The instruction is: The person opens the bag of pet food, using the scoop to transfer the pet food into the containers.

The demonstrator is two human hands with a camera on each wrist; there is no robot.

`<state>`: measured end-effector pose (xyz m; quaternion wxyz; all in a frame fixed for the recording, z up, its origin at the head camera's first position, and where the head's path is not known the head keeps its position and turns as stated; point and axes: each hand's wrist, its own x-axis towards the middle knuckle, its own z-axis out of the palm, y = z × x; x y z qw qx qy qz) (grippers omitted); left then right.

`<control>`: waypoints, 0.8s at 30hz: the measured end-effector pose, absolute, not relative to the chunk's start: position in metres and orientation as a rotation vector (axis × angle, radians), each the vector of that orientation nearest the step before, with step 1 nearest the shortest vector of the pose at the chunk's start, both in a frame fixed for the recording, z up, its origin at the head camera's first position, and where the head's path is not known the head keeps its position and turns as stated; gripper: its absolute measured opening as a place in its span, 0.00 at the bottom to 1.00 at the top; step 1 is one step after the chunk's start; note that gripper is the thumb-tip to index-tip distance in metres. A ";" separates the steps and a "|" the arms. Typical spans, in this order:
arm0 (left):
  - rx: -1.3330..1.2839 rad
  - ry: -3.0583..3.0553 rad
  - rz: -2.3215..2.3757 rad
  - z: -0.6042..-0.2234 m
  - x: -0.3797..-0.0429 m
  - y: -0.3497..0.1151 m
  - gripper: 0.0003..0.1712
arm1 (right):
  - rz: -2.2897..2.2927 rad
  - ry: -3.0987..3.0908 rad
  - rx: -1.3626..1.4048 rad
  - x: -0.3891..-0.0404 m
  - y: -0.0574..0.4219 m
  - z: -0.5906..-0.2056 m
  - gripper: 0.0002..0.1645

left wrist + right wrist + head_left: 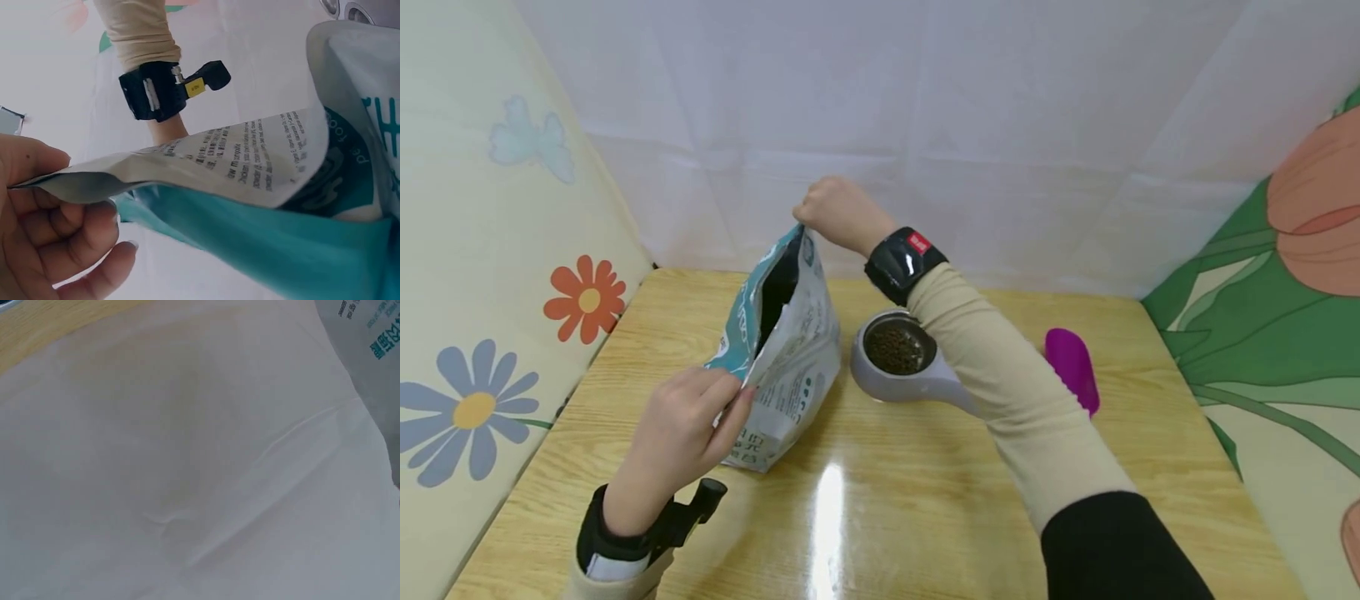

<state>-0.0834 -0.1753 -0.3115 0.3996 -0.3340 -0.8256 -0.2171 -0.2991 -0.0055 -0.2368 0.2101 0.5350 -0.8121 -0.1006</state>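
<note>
A white and teal pet food bag [797, 367] stands on the table with its mouth gaping, the inside dark. My left hand [681, 425] pinches the near corner of the opening between thumb and fingers. In the left wrist view that hand [62, 231] holds the thin rim, and printed text shows along the bag [244, 156]. The far top corner is gripped by my right hand [842, 212], raised higher. Only a strip of the bag [375, 362] enters the right wrist view. Beside the bag sits a grey handled bowl [868, 379] containing brown kibble [895, 348].
A magenta object [1071, 367] lies right of the bowl, partly hidden behind my right sleeve. My right forearm passes over the bowl's handle [943, 383]. White cloth [1000, 125] hangs behind the wooden table [910, 500], with flower-patterned panels on both sides.
</note>
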 end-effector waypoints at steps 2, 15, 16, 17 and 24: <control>-0.840 -2.083 -0.554 -0.311 -0.084 -0.175 0.23 | -0.246 -2.259 1.510 -0.299 -0.005 -0.236 0.12; -0.841 -2.074 -0.549 -0.308 -0.088 -0.176 0.22 | 0.372 -2.094 1.660 -0.289 -0.011 -0.248 0.15; -0.846 -2.079 -0.546 -0.308 -0.087 -0.176 0.22 | 0.381 -2.087 1.653 -0.290 -0.012 -0.250 0.17; -0.851 -2.083 -0.542 -0.308 -0.087 -0.176 0.22 | 0.382 -2.087 1.648 -0.290 -0.011 -0.251 0.20; -0.864 -2.104 -0.518 -0.308 -0.084 -0.176 0.23 | 0.360 -2.167 1.574 -0.292 -0.011 -0.252 0.23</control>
